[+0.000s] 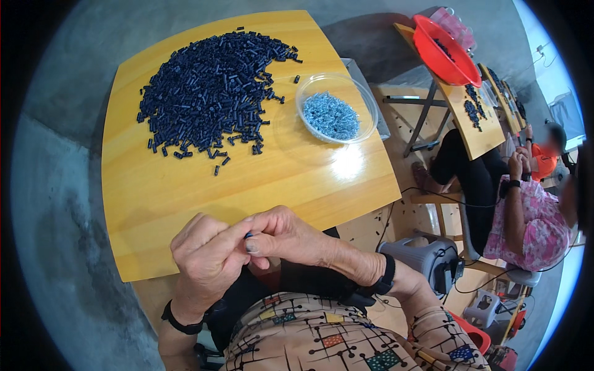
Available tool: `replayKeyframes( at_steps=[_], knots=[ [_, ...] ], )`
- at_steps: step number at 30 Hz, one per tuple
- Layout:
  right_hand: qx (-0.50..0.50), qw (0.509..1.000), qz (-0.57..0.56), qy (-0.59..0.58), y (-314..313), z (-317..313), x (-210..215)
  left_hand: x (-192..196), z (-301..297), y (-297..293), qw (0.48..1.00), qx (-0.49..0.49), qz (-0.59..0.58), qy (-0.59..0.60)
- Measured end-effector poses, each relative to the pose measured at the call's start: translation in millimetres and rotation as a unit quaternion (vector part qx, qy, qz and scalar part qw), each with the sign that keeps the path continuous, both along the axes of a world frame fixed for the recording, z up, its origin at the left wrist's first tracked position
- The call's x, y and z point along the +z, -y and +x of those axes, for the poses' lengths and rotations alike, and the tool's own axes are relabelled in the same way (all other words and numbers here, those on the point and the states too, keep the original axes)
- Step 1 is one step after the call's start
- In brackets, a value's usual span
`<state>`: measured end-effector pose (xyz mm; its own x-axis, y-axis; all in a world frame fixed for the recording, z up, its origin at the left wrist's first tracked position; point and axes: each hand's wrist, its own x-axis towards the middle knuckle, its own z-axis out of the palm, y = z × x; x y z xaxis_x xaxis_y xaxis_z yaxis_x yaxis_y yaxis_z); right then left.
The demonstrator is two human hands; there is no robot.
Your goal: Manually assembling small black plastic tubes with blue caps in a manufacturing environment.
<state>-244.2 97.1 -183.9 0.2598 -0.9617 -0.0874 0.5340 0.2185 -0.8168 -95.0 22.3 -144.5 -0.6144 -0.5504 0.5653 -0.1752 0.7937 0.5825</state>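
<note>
Just off the near edge of the table, my left hand (207,250) and my right hand (277,232) meet with their fingers closed together. Between the fingertips shows a bit of a small dark blue piece (249,235); the rest of it is hidden. A large heap of short black cylindrical pieces (207,89) covers the far left of the tabletop. To its right stands a round clear plastic bowl (365,102) holding many small shiny silvery-blue metal parts (331,116).
The yellow wooden table (247,185) lies before me. At the right, a red basin (427,49) and more black pieces (473,108) are on another table. Two people sit there. A grey plastic stool (421,256) and black cables (476,290) are on the floor by my right arm.
</note>
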Motion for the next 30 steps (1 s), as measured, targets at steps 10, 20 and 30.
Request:
replayKeyframes(
  at_steps=[10, 20, 30],
  knots=[
    [-0.056, 0.998, 0.002, -0.002, -5, 4, 4, 0, -5, -2, 0.999, -0.014, -0.029, 0.020],
    [-0.187, 0.982, -0.014, -0.028, -9, 19, -2, -7, -15, 0, 0.999, -0.032, 0.000, -0.022],
    [-0.177, 0.982, 0.036, 0.046, -19, 21, -10, -15, -16, -1, 0.999, -0.046, 0.015, -0.001]
  ],
)
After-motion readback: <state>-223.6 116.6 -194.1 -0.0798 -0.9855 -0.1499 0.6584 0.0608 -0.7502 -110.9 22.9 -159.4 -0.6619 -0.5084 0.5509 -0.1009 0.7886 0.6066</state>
